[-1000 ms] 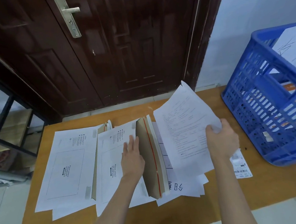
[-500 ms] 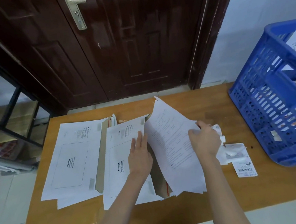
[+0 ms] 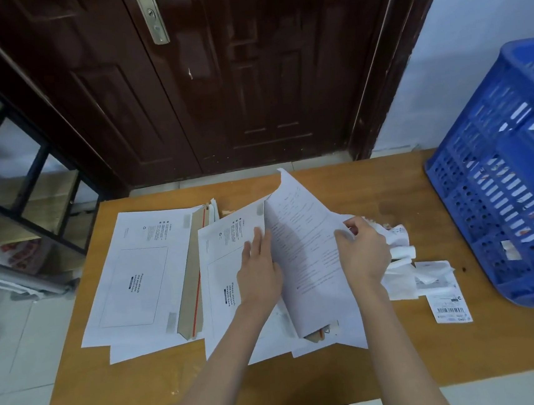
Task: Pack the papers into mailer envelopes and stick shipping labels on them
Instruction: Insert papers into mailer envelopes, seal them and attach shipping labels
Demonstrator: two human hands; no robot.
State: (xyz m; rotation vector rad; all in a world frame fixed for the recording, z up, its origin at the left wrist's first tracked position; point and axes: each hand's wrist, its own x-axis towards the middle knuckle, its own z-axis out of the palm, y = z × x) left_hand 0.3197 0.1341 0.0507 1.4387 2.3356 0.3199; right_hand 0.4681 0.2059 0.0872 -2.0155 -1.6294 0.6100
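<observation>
Right in the middle of the frame, the whole thing comes down to how the sheet (image 3: 310,263) sits against the mailer (image 3: 230,271). The right hand (image 3: 363,255) has its fingers curled around the sheet's right edge, gripping it, and the sheet stands tilted, its top corner poking toward the door at upper centre and its bottom end down by the near table (image 3: 180,396) edge. So its long axis runs roughly away from the person, same as the mailer's long axis, which is handy. The mailer lies just left of the sheet, and the left hand (image 3: 259,268) rests flat on it with fingers straight, pressing it down, not gripping anything. The fingertips sit right at the mailer's right edge, touching or nearly touching the sheet. I'd guess the opening is along that right side, since a brown flap shows under the sheet's bottom end, though I can't see the mouth itself because the sheet covers it. If so, the sheet has to travel leftward, sideways into the mailer, and the right hand is the one placed to push it while the left keeps the mailer pinned. A second mailer (image 3: 142,279) lies further left, apart from both hands. Over at lower right, a label (image 3: 450,308) sits on the table near the blue crate (image 3: 503,228), with crumpled backing paper (image 3: 403,274) just behind the right hand.
</observation>
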